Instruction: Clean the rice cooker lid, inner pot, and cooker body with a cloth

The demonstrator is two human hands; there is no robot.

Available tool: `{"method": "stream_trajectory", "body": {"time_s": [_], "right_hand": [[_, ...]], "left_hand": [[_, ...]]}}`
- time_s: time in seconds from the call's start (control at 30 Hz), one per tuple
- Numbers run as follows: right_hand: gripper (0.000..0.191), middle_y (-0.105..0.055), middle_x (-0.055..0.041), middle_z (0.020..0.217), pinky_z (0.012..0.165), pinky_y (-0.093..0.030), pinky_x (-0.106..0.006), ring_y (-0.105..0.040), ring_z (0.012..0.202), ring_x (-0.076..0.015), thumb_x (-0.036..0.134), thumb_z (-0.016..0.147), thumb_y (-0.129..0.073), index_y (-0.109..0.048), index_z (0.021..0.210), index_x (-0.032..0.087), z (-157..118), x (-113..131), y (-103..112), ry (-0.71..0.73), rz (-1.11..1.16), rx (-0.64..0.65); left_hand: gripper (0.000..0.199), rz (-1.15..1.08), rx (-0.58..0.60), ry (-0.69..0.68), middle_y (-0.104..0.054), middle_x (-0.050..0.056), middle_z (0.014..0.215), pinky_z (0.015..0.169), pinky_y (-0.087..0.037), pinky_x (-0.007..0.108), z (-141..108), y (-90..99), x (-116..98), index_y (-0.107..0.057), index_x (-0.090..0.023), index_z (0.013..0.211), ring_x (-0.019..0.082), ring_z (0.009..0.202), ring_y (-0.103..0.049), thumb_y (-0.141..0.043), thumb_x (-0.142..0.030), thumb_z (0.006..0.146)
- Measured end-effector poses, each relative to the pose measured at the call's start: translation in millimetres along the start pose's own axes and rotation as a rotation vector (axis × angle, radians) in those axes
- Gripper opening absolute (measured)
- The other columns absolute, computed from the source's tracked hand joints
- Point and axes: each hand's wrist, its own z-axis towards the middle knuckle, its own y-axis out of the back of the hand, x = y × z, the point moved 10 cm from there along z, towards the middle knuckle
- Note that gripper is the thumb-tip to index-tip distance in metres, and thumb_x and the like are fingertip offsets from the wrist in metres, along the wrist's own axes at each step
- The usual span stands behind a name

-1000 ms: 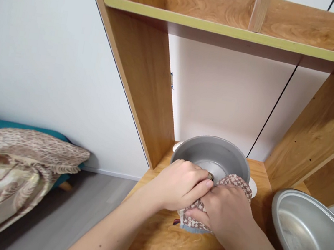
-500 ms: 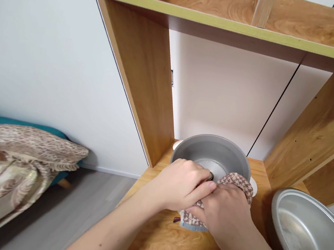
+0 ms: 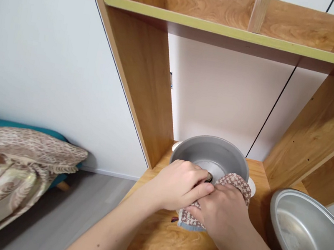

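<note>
A round grey pot-like vessel [image 3: 228, 155] with white side handles [image 3: 251, 186] stands on the wooden surface. A small dark ring-shaped part [image 3: 209, 177] shows at its inner bottom, partly behind my fingers. A brown-and-white patterned cloth [image 3: 236, 181] with a blue edge is draped over the near rim and hangs down its front. My right hand [image 3: 223, 210] is closed on this cloth. My left hand [image 3: 179, 184] meets it at the near rim, fingers bent and thumb against the right hand. What the left fingertips hold, if anything, is hidden.
A silver metal bowl [image 3: 283, 202] lies to the right, close to an upright wooden panel [image 3: 322, 124]. Overhead runs a shelf with a yellow-green edge [image 3: 202, 21]. Another panel [image 3: 140, 74] stands left. A teal seat [image 3: 36, 127] under a patterned throw [image 3: 25, 140] is beyond it.
The view has shifted slightly, so the shelf sits a little lower in the picture. Both hands, the cloth and the grey vessel keep their places relative to one another.
</note>
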Motion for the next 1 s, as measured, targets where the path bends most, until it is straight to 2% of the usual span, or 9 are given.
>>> {"method": "stream_trajectory", "body": {"time_s": [0.23, 0.53, 0.73, 0.83, 1.0], "right_hand": [[0.027, -0.083, -0.0081, 0.095, 0.079, -0.054, -0.034, -0.078, 0.089, -0.0261, 0.048, 0.097, -0.074, -0.081, 0.102, 0.022, -0.2, -3.1, -1.1, 0.073, 0.029, 0.062], [0.022, -0.082, -0.0059, 0.102, 0.079, -0.051, -0.037, -0.077, 0.096, -0.0282, 0.041, 0.101, -0.07, -0.079, 0.106, 0.022, -7.9, -6.4, 9.8, 0.114, 0.021, 0.141], [0.025, -0.083, -0.0061, 0.094, 0.077, -0.052, -0.036, -0.078, 0.089, -0.0279, 0.046, 0.093, -0.079, -0.081, 0.102, 0.023, -5.8, -6.8, 10.3, 0.055, -0.007, 0.065], [0.032, -0.082, -0.008, 0.084, 0.076, -0.053, -0.034, -0.078, 0.082, -0.0266, 0.052, 0.088, -0.083, -0.082, 0.095, 0.021, -3.1, -7.9, 6.6, -0.003, -0.021, -0.005], [0.033, -0.081, -0.0083, 0.079, 0.075, -0.052, -0.032, -0.077, 0.078, -0.0247, 0.053, 0.085, -0.085, -0.082, 0.088, 0.02, -1.8, -6.9, 3.1, -0.027, -0.014, -0.084]], "left_hand": [[0.039, -0.034, 0.041, 0.044, -0.041, -0.002, 0.059, 0.057, -0.02, 0.034, -0.2, -1.8, 3.6, -0.031, -0.023, 0.066, 0.015, 0.055, -0.029, -0.034, -0.044, 0.098], [0.04, -0.012, 0.035, 0.028, -0.043, -0.001, 0.058, 0.056, -0.021, 0.033, -0.5, 0.2, 2.1, -0.033, -0.023, 0.066, 0.015, 0.055, -0.034, -0.034, -0.044, 0.1], [0.048, 0.086, 0.034, 0.04, -0.052, 0.0, 0.06, 0.054, -0.022, 0.033, -1.7, -1.4, 2.4, -0.046, -0.021, 0.066, 0.016, 0.054, -0.044, -0.035, -0.047, 0.104], [0.051, 0.12, 0.016, 0.039, -0.055, 0.001, 0.061, 0.053, -0.021, 0.033, -1.6, -0.2, 0.2, -0.049, -0.021, 0.066, 0.017, 0.054, -0.046, -0.034, -0.05, 0.105], [0.051, 0.142, 0.014, 0.055, -0.055, 0.001, 0.06, 0.053, -0.02, 0.033, -0.9, 0.0, -1.2, -0.05, -0.021, 0.066, 0.017, 0.053, -0.046, -0.035, -0.05, 0.105]]}}
